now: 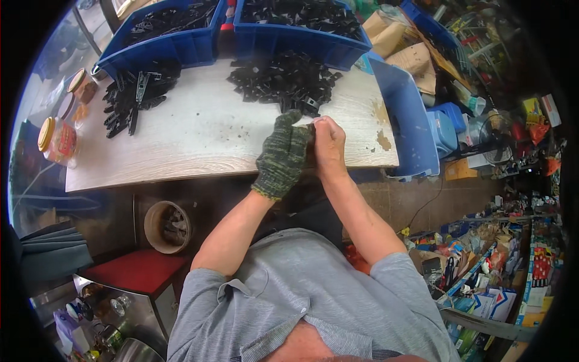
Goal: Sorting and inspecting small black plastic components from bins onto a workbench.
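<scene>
My left hand (282,151), in a dark knitted glove with a yellowish cuff edge, is closed at the front part of the table. Against it, my bare right hand (330,143) is closed too, thumb side up. A dark sliver shows between the two hands, but most of it is hidden and its kind cannot be made out. Just beyond my fingers spreads a pile of small black plastic parts (271,78). Farther left on the pale wooden table (193,139) lies a second heap of longer black plastic pieces (117,105).
Two blue bins (166,57) (295,39) full of black parts stand along the far edge. Lidded jars (59,142) line the left end. An upright blue plastic tub (410,120) adjoins the right end. Below the table sits a round bucket (154,226) with scraps; crowded goods fill the right.
</scene>
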A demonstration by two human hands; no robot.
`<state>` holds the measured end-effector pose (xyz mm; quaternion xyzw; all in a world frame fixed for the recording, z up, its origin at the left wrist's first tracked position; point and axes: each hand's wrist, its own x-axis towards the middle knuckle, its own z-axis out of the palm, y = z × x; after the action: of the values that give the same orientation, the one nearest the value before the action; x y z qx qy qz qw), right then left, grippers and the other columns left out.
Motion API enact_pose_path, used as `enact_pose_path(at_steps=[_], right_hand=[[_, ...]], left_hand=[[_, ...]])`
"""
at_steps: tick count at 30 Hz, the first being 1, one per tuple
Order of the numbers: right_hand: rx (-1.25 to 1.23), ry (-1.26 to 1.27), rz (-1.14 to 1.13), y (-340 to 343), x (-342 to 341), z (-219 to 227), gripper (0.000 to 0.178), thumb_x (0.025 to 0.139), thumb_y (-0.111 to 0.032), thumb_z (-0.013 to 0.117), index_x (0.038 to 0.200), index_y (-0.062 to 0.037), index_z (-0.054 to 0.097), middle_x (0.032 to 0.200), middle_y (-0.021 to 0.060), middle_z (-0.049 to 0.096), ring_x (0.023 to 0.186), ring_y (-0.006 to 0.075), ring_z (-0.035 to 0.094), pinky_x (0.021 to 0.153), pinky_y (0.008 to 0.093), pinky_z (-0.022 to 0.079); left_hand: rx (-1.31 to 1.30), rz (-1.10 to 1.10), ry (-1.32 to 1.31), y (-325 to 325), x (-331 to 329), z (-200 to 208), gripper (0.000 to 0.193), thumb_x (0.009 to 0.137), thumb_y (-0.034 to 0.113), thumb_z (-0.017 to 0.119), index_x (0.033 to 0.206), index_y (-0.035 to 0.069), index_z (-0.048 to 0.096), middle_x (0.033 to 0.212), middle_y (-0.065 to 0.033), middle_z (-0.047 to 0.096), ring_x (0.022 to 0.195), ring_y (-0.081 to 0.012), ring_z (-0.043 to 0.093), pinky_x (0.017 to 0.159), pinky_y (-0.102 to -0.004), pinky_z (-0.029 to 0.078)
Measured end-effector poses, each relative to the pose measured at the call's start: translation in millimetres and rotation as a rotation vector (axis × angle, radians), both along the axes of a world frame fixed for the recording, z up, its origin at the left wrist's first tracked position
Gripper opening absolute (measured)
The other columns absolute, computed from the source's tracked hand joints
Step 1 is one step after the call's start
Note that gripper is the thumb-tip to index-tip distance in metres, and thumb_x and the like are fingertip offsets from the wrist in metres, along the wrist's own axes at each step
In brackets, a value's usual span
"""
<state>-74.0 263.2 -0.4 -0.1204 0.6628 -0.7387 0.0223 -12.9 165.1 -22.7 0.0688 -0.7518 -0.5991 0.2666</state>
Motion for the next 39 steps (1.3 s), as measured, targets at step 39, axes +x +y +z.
enact_pose_path(at_steps=[39], right_hand=[[0.674, -0.22, -0.064, 4.6, -74.0, 16.7, 0.027, 0.08, -0.029, 0.075, 0.09, -0.0069, 0.062, 0.062, 0.004, 0.052, 0.047, 0.0146, 0.05, 0.036, 0.0318, 0.043]], left_hand=[[0.072, 0.052, -0.001, -29.3, 2.6, 2.3, 0.032, 0.092, 0.014, 0.065, 0.121, 0.0, 0.062, 0.115, -0.0165, 0.067, 0.104, -0.028, 0.065, 0.091, -0.0377, 0.049]])
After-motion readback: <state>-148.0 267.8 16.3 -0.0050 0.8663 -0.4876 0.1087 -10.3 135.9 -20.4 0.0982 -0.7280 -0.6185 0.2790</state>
